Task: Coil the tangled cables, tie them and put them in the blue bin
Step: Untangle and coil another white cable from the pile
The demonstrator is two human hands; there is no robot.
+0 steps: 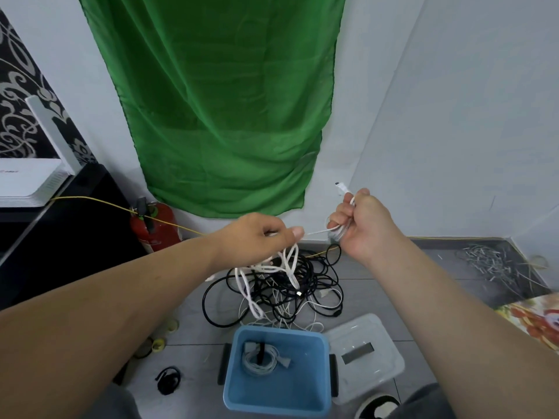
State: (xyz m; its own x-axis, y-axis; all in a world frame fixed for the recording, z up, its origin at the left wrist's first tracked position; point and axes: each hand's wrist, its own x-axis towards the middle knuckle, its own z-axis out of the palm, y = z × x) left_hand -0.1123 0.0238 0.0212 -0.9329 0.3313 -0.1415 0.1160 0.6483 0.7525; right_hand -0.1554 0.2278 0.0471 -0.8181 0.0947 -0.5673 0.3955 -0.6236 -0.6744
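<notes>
The right hand (366, 225) is curled round a small coil of the white cable (317, 231), plug end poking up. The left hand (257, 237) pinches the same cable nearby, its slack hanging into the tangle (278, 291) on the floor beyond the blue bin (278, 330). I'd feed short, even loops and shake snags loose, not yank.

Cable (317, 231) in right hand (364, 226), maybe coiled
</notes>
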